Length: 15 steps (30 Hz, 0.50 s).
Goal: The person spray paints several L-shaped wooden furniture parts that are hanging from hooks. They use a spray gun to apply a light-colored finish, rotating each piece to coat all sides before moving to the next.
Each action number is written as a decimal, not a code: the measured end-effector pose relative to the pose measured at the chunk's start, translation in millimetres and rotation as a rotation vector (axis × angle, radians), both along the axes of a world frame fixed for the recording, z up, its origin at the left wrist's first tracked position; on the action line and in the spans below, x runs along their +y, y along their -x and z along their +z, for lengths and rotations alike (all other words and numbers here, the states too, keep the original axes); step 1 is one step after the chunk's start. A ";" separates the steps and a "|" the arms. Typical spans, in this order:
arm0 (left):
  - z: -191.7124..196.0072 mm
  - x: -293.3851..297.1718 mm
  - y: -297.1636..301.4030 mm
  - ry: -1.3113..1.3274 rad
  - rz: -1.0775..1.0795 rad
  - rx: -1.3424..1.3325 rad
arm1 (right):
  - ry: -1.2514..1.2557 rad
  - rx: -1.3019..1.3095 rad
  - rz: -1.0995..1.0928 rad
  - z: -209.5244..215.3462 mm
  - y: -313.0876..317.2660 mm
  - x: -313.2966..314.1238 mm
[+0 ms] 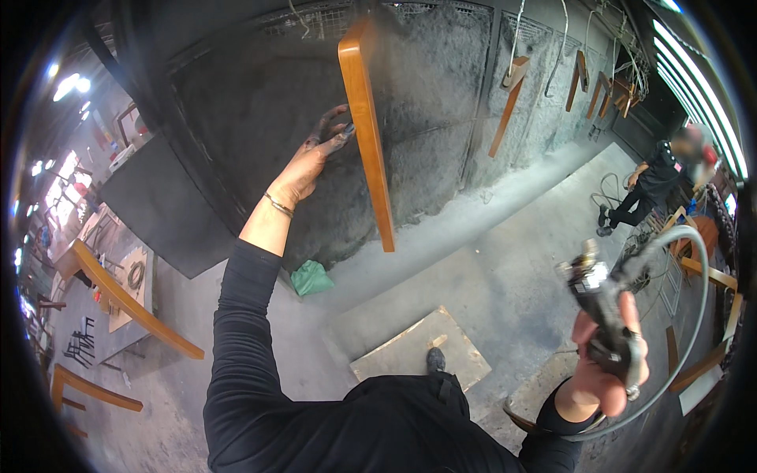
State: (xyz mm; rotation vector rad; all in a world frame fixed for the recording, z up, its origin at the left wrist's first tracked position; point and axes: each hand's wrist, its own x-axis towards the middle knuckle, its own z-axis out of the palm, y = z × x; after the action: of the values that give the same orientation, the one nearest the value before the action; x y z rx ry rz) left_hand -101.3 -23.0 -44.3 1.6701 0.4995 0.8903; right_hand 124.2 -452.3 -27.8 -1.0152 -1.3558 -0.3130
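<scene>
A long orange-brown wooden furniture part hangs upright in front of me, its top blurred and its lower end tapering. My left hand, fingertips darkly stained, reaches to its left edge. The fingers close at that edge around the part's upper half; their exact contact is partly hidden. Over on the right, my right hand is wrapped around a spray gun with a dark body and metal head. A grey hose loops from the gun down past my right wrist. The gun is held well apart from the wooden part.
A dark, dusty booth wall rises behind the part. More wooden parts hang from hooks along the right. A person stands far right. A green cloth or bag and a flat board lie on the floor. Curved wooden parts are at left.
</scene>
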 end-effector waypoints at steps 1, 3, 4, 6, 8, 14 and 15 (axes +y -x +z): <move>-0.7 4.3 0.7 -0.001 0.005 0.005 | -0.070 0.010 0.069 2.4 -3.3 3.1; -2.5 11.4 3.6 -0.011 0.022 0.012 | -0.047 -0.033 0.008 2.4 -6.1 8.3; -2.8 14.6 5.4 -0.020 0.034 0.013 | 0.051 -0.099 -0.005 2.0 -8.3 10.7; -2.7 21.0 6.8 -0.036 0.065 0.009 | 0.190 -0.212 -0.090 -4.1 -11.0 16.1; -2.2 26.3 7.4 -0.030 0.104 0.007 | 0.350 -0.234 -0.081 -14.0 -13.3 21.5; -0.9 35.1 6.0 0.015 0.128 0.013 | 0.722 -0.078 0.074 -70.5 -17.0 35.2; -2.1 36.6 5.2 0.011 0.136 0.013 | 0.785 -0.084 0.061 -79.2 -18.3 35.1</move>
State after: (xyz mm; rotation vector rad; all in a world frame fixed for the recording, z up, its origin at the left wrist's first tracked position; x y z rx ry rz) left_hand -106.5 13.6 -46.4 1.6471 0.6321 0.9747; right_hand 142.6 -417.2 -107.0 -1.6076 -1.6207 0.2570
